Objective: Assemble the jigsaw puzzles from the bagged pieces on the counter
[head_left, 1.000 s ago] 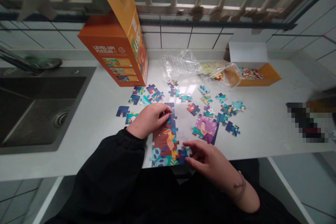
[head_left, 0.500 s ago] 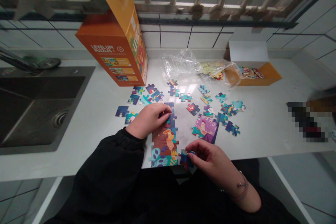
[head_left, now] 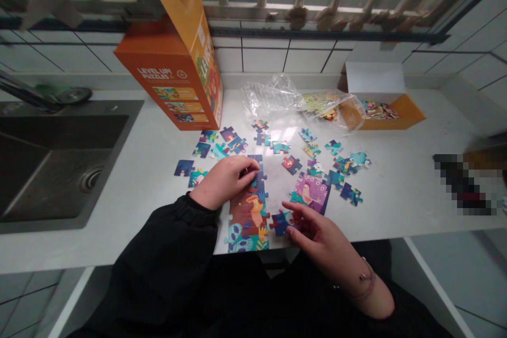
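A partly joined jigsaw puzzle [head_left: 249, 216] with a brown ground and an orange animal lies near the counter's front edge. My left hand [head_left: 227, 177] rests over its upper part, fingers curled together; whatever may be between them is hidden. Just right of the joined strip, a dark blue puzzle piece [head_left: 279, 223] lies on the counter, apart from the strip. My right hand [head_left: 315, 232] is beside that piece, thumb near its right edge and index finger lifted away. Behind this hand sits a joined purple peacock section [head_left: 311, 193].
Loose puzzle pieces [head_left: 292, 164] are scattered across the white counter [head_left: 396, 179]. An orange puzzle box [head_left: 170, 79] stands at back left, beside the sink [head_left: 119, 153]. Clear plastic bags [head_left: 273, 96] and a low open box [head_left: 390, 122] with pieces are at the back.
My right hand has let go of the dark blue piece, which was tilted in its fingers and now lies flatter. The index finger has lifted. My left hand has stayed put.
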The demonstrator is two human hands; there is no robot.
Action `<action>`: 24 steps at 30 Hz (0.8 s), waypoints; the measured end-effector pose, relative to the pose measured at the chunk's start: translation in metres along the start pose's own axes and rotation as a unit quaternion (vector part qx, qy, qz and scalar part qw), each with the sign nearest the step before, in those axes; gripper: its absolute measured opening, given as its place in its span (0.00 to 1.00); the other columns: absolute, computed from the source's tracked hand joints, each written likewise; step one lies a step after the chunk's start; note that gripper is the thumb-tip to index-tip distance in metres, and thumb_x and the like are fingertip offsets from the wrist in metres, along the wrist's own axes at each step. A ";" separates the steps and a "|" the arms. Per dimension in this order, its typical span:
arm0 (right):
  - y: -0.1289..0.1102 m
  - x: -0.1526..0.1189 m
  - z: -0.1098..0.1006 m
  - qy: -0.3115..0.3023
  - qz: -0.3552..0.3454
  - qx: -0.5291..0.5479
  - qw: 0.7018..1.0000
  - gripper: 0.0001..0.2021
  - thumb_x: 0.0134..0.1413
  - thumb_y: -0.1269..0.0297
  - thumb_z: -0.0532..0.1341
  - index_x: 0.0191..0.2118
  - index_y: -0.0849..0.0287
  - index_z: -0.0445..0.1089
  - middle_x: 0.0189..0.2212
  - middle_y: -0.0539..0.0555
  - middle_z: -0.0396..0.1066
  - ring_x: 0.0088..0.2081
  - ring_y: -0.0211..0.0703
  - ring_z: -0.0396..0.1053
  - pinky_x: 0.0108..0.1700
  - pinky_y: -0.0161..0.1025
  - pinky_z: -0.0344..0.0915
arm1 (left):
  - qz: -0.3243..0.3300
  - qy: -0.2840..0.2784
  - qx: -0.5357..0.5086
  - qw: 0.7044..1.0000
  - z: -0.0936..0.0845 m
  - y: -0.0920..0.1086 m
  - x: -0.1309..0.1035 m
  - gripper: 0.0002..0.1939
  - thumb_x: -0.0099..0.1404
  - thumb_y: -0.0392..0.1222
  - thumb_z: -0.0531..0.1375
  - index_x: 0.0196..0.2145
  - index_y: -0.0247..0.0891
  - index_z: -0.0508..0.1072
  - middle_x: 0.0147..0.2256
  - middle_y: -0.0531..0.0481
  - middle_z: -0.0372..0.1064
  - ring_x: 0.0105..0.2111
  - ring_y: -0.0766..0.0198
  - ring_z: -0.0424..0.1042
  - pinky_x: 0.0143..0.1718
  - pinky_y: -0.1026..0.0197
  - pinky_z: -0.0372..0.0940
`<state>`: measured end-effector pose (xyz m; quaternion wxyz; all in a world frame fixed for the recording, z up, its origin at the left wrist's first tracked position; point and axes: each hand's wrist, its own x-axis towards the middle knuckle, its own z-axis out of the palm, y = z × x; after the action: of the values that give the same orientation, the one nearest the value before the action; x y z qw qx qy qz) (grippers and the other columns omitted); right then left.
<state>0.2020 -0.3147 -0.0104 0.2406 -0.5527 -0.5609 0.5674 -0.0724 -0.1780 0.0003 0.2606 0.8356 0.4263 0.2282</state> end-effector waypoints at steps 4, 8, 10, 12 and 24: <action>0.001 0.001 -0.001 0.000 0.002 -0.007 1.000 0.26 0.67 0.54 0.65 0.68 0.48 0.70 0.38 0.53 0.76 0.38 0.48 0.75 0.42 0.45 0.75 | -0.001 0.000 -0.006 1.000 0.000 0.000 0.000 0.06 0.74 0.38 0.62 0.42 0.41 0.80 0.37 0.50 0.79 0.35 0.60 0.76 0.40 0.58 0.67; 0.001 0.001 -0.001 0.002 0.003 -0.011 1.000 0.25 0.66 0.53 0.66 0.66 0.49 0.71 0.37 0.52 0.75 0.37 0.47 0.74 0.41 0.44 0.75 | -0.003 0.001 -0.009 1.000 0.000 0.000 0.001 0.06 0.74 0.39 0.62 0.42 0.42 0.81 0.36 0.50 0.80 0.34 0.61 0.75 0.40 0.57 0.68; 0.003 0.001 -0.001 0.001 0.005 -0.007 1.000 0.25 0.67 0.54 0.66 0.66 0.49 0.70 0.37 0.52 0.74 0.37 0.47 0.74 0.41 0.44 0.75 | -0.003 0.003 -0.010 1.000 0.000 0.001 0.001 0.06 0.74 0.39 0.62 0.42 0.42 0.81 0.37 0.50 0.80 0.34 0.61 0.75 0.40 0.57 0.68; 0.005 0.002 0.000 0.000 0.008 0.009 1.000 0.25 0.67 0.54 0.66 0.66 0.48 0.69 0.40 0.52 0.74 0.38 0.45 0.74 0.42 0.44 0.76 | -0.005 0.004 -0.011 1.000 -0.001 0.002 0.001 0.06 0.74 0.40 0.62 0.42 0.42 0.81 0.37 0.50 0.80 0.34 0.60 0.75 0.41 0.57 0.68; -0.008 0.006 -0.007 0.007 -0.015 -0.014 1.000 0.11 0.70 0.56 0.63 0.51 0.52 0.75 0.42 0.54 0.78 0.39 0.47 0.78 0.44 0.45 0.77 | -0.005 -0.006 -0.003 1.000 0.000 -0.001 0.001 0.07 0.71 0.35 0.62 0.42 0.42 0.80 0.37 0.51 0.79 0.35 0.60 0.76 0.39 0.59 0.66</action>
<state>0.2038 -0.3044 -0.0040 0.2451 -0.5515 -0.5753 0.5521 -0.0725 -0.1764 -0.0002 0.2664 0.8341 0.4284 0.2229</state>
